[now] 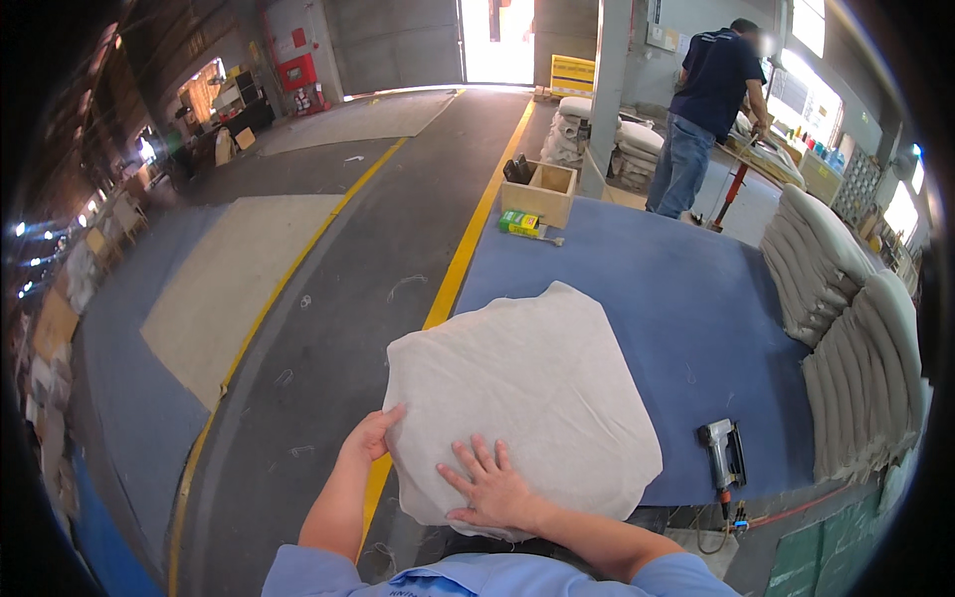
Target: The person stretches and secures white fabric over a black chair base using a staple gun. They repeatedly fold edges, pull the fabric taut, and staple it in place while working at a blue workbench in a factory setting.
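A pale beige, fabric-covered pad [527,388], shaped like a seat cushion, lies in front of me and overhangs the near left edge of the blue table [686,269]. My left hand [376,433] grips the pad's left edge, thumb near the upper face and the other fingers partly hidden. On the pad's near part my right hand [492,488] rests flat with its fingers spread. A pneumatic staple gun [718,453] with a hose lies on the table to the right of the pad.
Stacked beige cushions [860,368] line the table's right side. At the far left corner are a wooden box [542,189] and a green-yellow carton [519,222]. Another person [701,109] works at a further bench. Yellow lines [477,239] mark the floor.
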The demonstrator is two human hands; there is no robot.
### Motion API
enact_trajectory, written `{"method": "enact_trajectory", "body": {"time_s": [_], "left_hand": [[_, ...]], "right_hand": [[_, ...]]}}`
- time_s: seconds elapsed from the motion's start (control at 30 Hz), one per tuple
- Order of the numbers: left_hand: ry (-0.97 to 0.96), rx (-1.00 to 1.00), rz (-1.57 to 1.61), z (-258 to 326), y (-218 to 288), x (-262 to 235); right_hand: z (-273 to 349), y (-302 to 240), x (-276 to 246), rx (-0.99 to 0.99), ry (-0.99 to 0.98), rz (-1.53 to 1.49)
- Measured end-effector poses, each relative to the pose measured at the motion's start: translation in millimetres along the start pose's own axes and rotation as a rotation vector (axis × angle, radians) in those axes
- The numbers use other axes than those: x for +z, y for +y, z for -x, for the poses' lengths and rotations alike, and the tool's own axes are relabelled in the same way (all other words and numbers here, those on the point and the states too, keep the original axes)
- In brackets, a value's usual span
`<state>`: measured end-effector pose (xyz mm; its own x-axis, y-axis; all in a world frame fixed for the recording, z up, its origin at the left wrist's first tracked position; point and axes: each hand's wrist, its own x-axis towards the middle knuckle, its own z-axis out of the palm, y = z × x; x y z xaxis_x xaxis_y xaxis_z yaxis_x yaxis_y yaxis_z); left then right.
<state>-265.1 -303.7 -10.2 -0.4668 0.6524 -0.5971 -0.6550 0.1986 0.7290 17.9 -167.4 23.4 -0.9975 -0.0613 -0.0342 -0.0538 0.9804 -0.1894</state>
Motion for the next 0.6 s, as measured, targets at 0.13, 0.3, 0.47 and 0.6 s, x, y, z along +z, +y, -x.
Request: {"method": "enact_trajectory", "body": {"time_s": [0.13, 0.3, 0.47, 0.6], "left_hand": [[0.081, -0.058, -0.103, 3.0, 1.9, -7.3], [0.219, 0.067, -0.007, -2.5, -12.0, -4.6], [-0.097, 0.123, 0.281, 12.9, -29.9, -28.5], [-0.127, -0.008, 0.167, 30.4, -33.7, -37.5]], "right_hand": [[-4.9, -24.6, -19.6, -0.106, -0.191, 0.048], [-14.8, -36.5, 11.1, -0.122, -0.093, 0.13], [-17.1, -39.5, 27.5, -0.097, -0.002, 0.128], [-19.1, -41.6, 31.7, -0.109, -0.009, 0.098]]}}
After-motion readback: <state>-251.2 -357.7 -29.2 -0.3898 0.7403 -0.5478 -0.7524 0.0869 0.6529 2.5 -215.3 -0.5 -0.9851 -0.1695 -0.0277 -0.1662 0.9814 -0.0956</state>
